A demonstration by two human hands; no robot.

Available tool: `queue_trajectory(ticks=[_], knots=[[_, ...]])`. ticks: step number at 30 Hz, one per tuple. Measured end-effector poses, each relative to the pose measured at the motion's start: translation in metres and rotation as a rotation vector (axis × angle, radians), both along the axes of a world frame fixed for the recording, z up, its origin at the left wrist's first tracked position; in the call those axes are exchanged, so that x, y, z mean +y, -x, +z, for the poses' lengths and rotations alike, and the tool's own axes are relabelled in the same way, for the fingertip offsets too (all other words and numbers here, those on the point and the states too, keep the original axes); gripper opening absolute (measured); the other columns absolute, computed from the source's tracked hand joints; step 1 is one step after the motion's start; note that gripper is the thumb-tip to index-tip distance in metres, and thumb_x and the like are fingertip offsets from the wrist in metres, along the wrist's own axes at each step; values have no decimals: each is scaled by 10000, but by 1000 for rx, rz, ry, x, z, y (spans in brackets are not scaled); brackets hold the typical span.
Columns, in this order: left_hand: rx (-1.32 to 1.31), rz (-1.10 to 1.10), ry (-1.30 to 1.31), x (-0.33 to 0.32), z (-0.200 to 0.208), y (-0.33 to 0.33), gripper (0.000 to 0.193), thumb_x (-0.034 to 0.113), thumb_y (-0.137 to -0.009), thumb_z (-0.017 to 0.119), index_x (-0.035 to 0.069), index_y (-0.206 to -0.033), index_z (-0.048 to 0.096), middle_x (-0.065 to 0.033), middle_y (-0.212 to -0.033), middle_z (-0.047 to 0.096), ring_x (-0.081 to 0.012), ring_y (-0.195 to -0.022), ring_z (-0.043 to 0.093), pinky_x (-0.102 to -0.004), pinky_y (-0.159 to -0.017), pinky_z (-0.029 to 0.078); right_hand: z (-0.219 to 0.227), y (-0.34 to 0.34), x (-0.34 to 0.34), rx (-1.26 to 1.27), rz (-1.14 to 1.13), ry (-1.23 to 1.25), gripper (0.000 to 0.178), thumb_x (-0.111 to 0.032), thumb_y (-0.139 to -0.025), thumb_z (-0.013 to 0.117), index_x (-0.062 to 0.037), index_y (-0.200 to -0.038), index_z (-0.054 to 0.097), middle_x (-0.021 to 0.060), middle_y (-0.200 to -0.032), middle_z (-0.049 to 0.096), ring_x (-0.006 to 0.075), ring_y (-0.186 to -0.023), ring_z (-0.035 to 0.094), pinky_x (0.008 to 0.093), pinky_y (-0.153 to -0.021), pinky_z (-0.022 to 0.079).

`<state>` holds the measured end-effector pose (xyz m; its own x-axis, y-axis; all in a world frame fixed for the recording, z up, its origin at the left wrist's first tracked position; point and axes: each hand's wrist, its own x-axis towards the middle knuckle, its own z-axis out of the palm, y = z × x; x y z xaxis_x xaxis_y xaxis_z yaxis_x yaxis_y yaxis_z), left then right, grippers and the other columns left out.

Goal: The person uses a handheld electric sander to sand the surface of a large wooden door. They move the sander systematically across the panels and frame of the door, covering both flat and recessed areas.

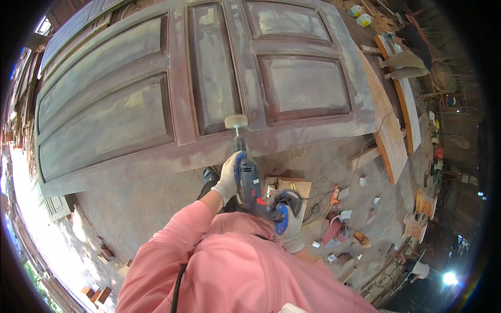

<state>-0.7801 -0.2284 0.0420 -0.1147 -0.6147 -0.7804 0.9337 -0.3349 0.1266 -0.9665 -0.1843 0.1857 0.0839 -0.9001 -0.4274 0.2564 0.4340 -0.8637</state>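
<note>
Both my hands, in white gloves with blue coating, hold a dark electric drill (249,180). My left hand (228,178) is wrapped round the drill's body just behind the chuck. Close to my body, my right hand (288,225) grips the rear handle. A round, pale sanding wheel (236,122) on a metal shank sits at the drill's front end. It lies at the lower rail of a large panelled wooden door (209,143), by the foot of the narrow middle panel; whether it touches the wood I cannot tell. Brown door surfaces carry pale dusty patches.
Right of the door lie long wooden boards (389,141). A cable runs over the floor near a wooden box (297,187), and brownish sanding strips (332,232) lie among scraps. One person (412,55) is at the upper right, another (419,269) at the lower right.
</note>
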Motion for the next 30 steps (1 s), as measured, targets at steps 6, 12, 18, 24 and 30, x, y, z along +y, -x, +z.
queue_trajectory(ticks=[6,12,18,24,30], knots=[[-193,-277,104,-21,30,-54,241,309,-948,669,93,-1054,657,-31,-852,670,-174,-727,657,-361,-682,569,-8,-51,27,-154,-128,37,321,-12,-919,542,21,-1236,578,111,-1090,649,202,-961,628,356,-850,535],[-294,-608,146,-42,23,-93,298,334,-944,675,74,-1086,646,-45,-863,668,-160,-733,650,-348,-677,557,-21,-119,73,-181,-476,11,290,-59,-916,560,8,-1197,575,144,-1113,645,226,-947,632,384,-834,537],[-221,-934,222,-64,29,-153,328,358,-938,677,64,-1079,640,-59,-806,670,-160,-657,648,-320,-621,548,-21,-246,89,-129,-799,128,284,-1,-875,528,16,-1157,559,170,-1115,640,248,-922,642,383,-817,538],[-116,-1141,240,-92,21,-211,296,356,-951,665,63,-999,662,-56,-790,685,-172,-679,661,-331,-629,559,-6,-352,70,-92,-907,33,360,40,-913,532,33,-1271,561,151,-1139,664,235,-1019,650,378,-903,534],[18,-1260,258,-126,21,-231,295,369,-954,656,76,-930,684,-55,-805,698,-171,-656,654,-321,-623,555,-2,-399,29,-91,-876,137,341,-25,-967,583,35,-1302,555,119,-1161,663,192,-1038,633,353,-939,513]])
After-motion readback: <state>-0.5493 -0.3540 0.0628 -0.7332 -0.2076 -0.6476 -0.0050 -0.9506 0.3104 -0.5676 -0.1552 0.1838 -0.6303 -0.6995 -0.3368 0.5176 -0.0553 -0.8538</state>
